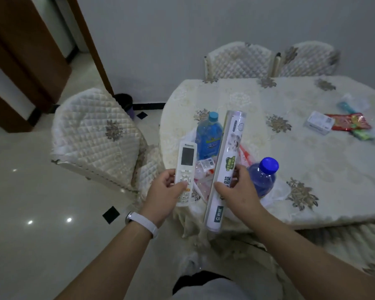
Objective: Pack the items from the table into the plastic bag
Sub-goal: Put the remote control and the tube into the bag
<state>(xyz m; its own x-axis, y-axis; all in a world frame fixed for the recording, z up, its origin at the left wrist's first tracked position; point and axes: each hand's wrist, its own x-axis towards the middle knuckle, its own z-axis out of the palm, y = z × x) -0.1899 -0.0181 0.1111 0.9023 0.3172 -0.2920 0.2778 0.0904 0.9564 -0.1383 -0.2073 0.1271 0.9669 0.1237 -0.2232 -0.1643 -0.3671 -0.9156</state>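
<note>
My left hand (pixel 165 191) grips a white remote control (pixel 185 167) by its lower half, screen facing up. My right hand (pixel 238 189) holds a long white roll box of cling film (pixel 227 154) around its middle, slanted over the table's near edge. Between and under them lies a crumpled plastic bag (pixel 204 180) with red print. A blue liquid bottle with a light-blue cap (pixel 208 135) lies behind the bag. A clear water bottle with a blue cap (pixel 263 176) stands just right of my right hand.
The table (pixel 312 169) has a cream floral cloth. At its far right lie a white box (pixel 318 122), a red packet (pixel 351 124) and a teal item in plastic (pixel 349 107). Quilted chairs (pixel 95 135) stand at the left and behind. A dark bin (pixel 125 102) is by the wall.
</note>
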